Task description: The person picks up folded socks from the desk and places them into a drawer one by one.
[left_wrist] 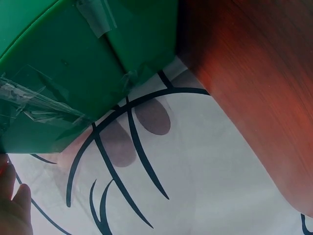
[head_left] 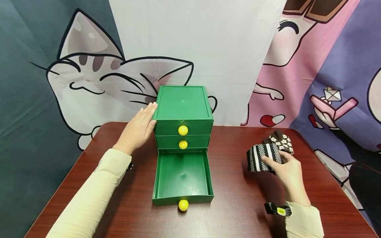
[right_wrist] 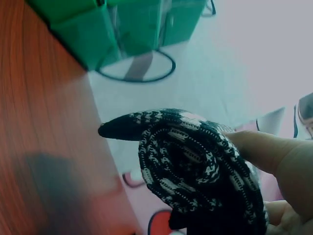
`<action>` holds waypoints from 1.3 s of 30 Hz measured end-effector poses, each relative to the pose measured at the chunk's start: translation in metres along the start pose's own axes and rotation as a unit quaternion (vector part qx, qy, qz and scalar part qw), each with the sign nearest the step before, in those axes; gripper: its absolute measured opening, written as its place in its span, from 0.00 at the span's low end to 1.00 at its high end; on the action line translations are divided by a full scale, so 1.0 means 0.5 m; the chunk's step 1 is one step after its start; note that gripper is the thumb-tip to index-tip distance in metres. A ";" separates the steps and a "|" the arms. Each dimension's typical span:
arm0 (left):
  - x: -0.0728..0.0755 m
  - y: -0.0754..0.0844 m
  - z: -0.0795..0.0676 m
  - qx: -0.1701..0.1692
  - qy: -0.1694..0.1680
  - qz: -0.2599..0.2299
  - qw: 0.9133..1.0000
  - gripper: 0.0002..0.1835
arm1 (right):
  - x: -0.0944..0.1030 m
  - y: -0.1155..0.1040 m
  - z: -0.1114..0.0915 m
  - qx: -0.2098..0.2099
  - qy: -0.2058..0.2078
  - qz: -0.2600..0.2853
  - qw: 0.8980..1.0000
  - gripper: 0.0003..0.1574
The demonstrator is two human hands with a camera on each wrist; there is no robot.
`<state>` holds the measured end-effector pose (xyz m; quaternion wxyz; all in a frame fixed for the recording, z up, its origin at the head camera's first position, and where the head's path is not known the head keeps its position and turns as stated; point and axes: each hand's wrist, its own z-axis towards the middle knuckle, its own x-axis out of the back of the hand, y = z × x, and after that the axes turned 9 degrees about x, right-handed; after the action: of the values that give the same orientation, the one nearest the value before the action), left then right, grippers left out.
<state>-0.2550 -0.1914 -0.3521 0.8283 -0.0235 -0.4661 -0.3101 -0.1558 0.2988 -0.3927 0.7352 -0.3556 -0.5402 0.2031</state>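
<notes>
In the head view a green three-drawer box [head_left: 184, 102] stands on the table, its bottom drawer [head_left: 183, 177] pulled out and bare inside. My left hand [head_left: 138, 125] rests with straight fingers against the box's left side, near the top. Over the table at the right, my right hand [head_left: 287, 175] pinches a rolled pair of socks [head_left: 263, 158], black with white and grey stripes. The right wrist view shows the roll's spiral end [right_wrist: 181, 161] between thumb and fingers. Just behind it lies a brown sock bundle [head_left: 281, 141] with white flowers.
Yellow round knobs [head_left: 183, 130] stick out from the drawer fronts. The table [head_left: 232, 198] is dark reddish wood with rounded far corners. Behind it hang printed cloths [head_left: 208, 43] with cartoon animals. Clear tape [left_wrist: 44, 103] holds the box's side in the left wrist view.
</notes>
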 end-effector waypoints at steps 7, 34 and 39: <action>0.001 0.000 0.000 -0.002 0.000 0.001 1.000 0.29 | -0.018 -0.052 -0.024 0.012 0.012 0.053 0.998 0.44; 0.002 -0.002 0.004 -0.012 0.002 0.013 1.000 0.29 | -0.138 -0.201 -0.113 0.131 -0.062 0.221 0.964 0.27; 0.005 -0.002 0.003 -0.012 -0.001 0.019 1.000 0.30 | -0.176 -0.216 -0.120 0.143 -0.083 0.225 0.960 0.28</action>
<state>-0.2557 -0.1928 -0.3497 0.8332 -0.0425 -0.4630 -0.2994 -0.1380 0.1487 -0.3798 0.6661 -0.3410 -0.4712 0.4669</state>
